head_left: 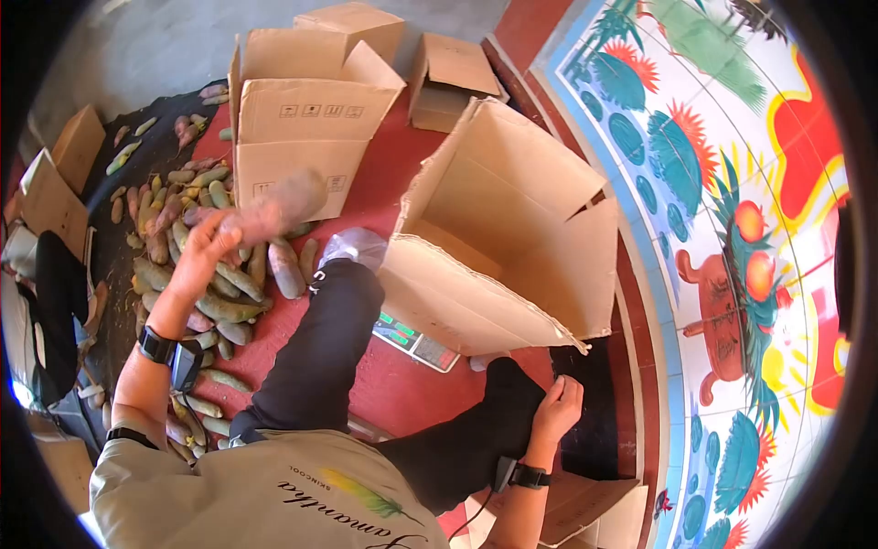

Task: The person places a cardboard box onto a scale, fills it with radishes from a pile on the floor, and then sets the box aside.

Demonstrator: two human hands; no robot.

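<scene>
My left hand [208, 245] grips one end of a large, long, pinkish sweet-potato-like tuber [291, 199], blurred by motion. It is held above a heap of similar pinkish, brown and green tubers [219, 302] on the floor. Just beyond it stands a tall open carton [306, 114]. Near my right knee, my right hand [556, 412] has its fingers curled in, and nothing shows in it. In front of me, a big cardboard box [503, 311] with raised flaps sits over a digital scale [416, 346], whose green display shows past the box's lower edge.
A smaller carton [448, 73] and another box [375, 23] stand at the back. On the right runs a wall of painted tiles [732, 274]. More cardboard [594, 512] lies beside my right arm. At far left are boxes [78, 151] and a dark bundle [59, 284].
</scene>
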